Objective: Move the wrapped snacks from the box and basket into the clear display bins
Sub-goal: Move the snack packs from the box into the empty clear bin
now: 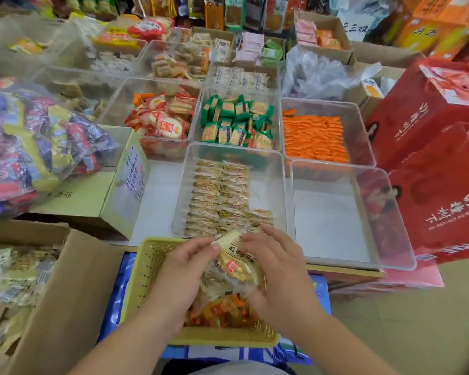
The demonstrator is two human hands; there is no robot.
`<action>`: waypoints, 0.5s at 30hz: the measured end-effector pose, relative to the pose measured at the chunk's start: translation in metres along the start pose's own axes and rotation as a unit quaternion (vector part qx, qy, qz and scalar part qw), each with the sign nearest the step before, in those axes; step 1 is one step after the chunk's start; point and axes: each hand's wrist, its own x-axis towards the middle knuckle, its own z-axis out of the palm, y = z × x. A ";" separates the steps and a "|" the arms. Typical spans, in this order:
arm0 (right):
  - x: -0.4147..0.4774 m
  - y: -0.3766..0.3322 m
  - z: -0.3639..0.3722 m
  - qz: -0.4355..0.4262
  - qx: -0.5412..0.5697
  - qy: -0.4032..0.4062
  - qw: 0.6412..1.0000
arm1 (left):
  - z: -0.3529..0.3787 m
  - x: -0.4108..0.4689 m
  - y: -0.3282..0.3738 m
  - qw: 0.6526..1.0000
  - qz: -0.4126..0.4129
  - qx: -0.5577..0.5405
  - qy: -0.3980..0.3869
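Observation:
A yellow plastic basket sits right in front of me, holding wrapped snacks in orange and clear wrappers. Both hands are over it. My left hand and my right hand together grip a stack of yellow wrapped snacks, fingers curled around its sides. Just beyond stands a clear display bin partly filled with neat rows of the same brown-yellow snacks. To its right is an empty clear bin. An open cardboard box with more wrapped snacks is at my left.
Further clear bins hold red-wrapped crackers, green-wrapped biscuits and orange packets. A big clear bag of colourful snacks lies on a carton at left. Red gift boxes crowd the right side. Shelves of goods fill the back.

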 end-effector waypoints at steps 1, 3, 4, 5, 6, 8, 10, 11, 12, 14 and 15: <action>0.000 -0.003 0.001 0.005 -0.030 0.001 1.000 | 0.000 0.003 -0.001 1.000 0.012 0.000 0.005; 0.000 -0.008 0.003 0.016 -0.075 -0.009 0.997 | 0.003 0.007 -0.004 0.999 0.036 0.001 0.019; 0.000 -0.010 0.004 0.022 -0.088 -0.016 0.996 | 0.005 0.008 -0.005 0.999 0.045 0.007 0.022; 0.000 -0.011 0.003 0.028 -0.093 -0.020 0.995 | 0.008 0.008 -0.006 0.998 0.054 0.015 0.021; 0.000 -0.011 0.001 0.032 -0.092 -0.024 0.995 | 0.010 0.007 -0.005 0.998 0.061 0.023 0.016; 0.001 -0.007 -0.004 0.029 -0.080 -0.037 0.996 | 0.016 0.006 -0.005 0.997 0.075 0.031 0.006; 0.003 0.002 -0.011 0.026 -0.062 -0.056 0.996 | 0.023 0.008 -0.005 0.994 0.100 0.041 0.000; 0.005 0.007 -0.015 0.027 -0.050 -0.065 0.996 | 0.028 0.010 -0.004 0.993 0.112 0.040 0.003; 0.007 0.014 -0.020 0.028 -0.035 -0.075 0.996 | 0.035 0.011 -0.003 0.992 0.122 0.038 0.009; 0.011 0.030 -0.030 0.029 -0.002 -0.093 0.995 | 0.051 0.014 -0.001 0.988 0.148 0.044 0.025; 0.014 0.039 -0.035 0.026 0.013 -0.098 0.995 | 0.059 0.015 0.000 0.985 0.161 0.052 0.036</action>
